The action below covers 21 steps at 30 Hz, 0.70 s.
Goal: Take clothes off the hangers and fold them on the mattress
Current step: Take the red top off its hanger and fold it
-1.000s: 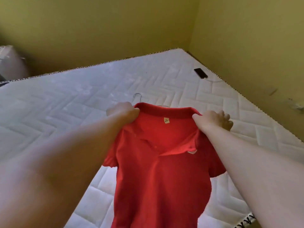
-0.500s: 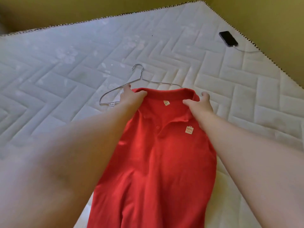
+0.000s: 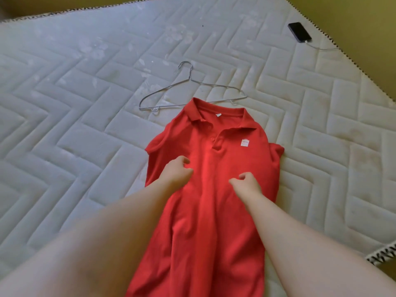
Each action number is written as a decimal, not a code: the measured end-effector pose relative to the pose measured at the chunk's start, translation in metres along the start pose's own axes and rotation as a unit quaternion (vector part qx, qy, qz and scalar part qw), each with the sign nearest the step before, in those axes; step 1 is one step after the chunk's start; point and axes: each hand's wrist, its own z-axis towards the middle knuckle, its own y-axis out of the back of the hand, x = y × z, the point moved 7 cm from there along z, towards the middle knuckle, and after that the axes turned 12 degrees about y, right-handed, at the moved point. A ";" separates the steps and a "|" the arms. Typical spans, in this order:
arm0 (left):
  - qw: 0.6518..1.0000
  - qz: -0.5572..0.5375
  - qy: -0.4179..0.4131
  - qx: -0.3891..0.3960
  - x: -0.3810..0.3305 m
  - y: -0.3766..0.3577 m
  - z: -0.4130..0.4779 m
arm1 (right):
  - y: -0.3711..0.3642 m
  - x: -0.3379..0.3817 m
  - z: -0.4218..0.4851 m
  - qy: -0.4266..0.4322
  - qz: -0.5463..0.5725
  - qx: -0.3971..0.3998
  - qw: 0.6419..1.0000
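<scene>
On the mattress (image 3: 85,116), the red polo shirt (image 3: 216,221) now lay face up just below the bare wire hanger (image 3: 190,86), its collar released, the left hand (image 3: 176,171) and right hand (image 3: 247,184) loosely curled and empty over its chest, so folding looked ready to start.

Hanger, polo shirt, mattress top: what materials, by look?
Hanger: thin bare wire, silvery grey, twisted at the neck; likely steel. Polo shirt: red matte knit, soft creases, no sheen; probably cotton or a blend. Mattress: white quilted fabric, stitched herringbone panels that puff; fibre not tellable.
</scene>
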 end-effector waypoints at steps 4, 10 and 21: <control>0.999 0.040 -0.010 0.000 0.052 -0.026 -0.033 | -0.017 -0.059 -0.046 -0.044 -0.028 -0.026 0.998; 0.990 0.110 0.037 -0.082 0.147 -0.048 -0.061 | -0.031 -0.153 -0.118 -0.171 -0.092 -0.046 0.980; 0.983 0.121 0.135 -0.036 0.231 -0.078 -0.087 | -0.074 -0.220 -0.163 -0.216 -0.032 -0.005 0.976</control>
